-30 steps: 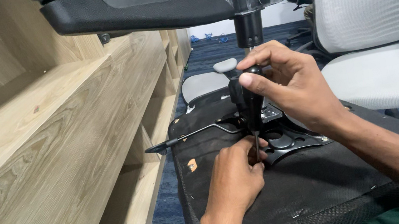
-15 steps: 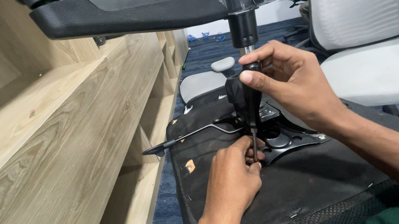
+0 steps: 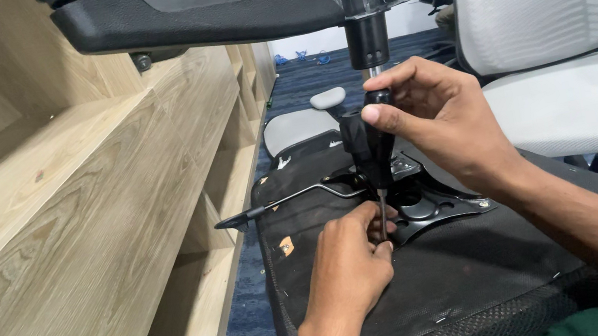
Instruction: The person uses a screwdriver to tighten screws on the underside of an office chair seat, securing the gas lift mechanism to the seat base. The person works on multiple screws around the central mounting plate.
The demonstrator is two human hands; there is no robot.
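A: Where are the 2 hands?

B: The right hand [image 3: 439, 118] is clamped on the black handle of a screwdriver [image 3: 370, 150], held upright with its tip down at the metal plate [image 3: 434, 210] on the underside of the chair seat [image 3: 453, 279]. The left hand [image 3: 347, 268] rests on the seat, fingers pinched together around the shaft near the tip, steadying it.

A: How far along does it look?

B: The plate sits flat on the seat with the lever [image 3: 273, 206] sticking out to the left. A screw seems seated at the plate's right corner; the one under the tip is hidden by the fingers, so I can't tell how deep it is. I'd judge the fastening is partway.

A: Surroundings?

B: Wooden shelves [image 3: 82, 210] on the left, a white chair [image 3: 568, 101] on the right.
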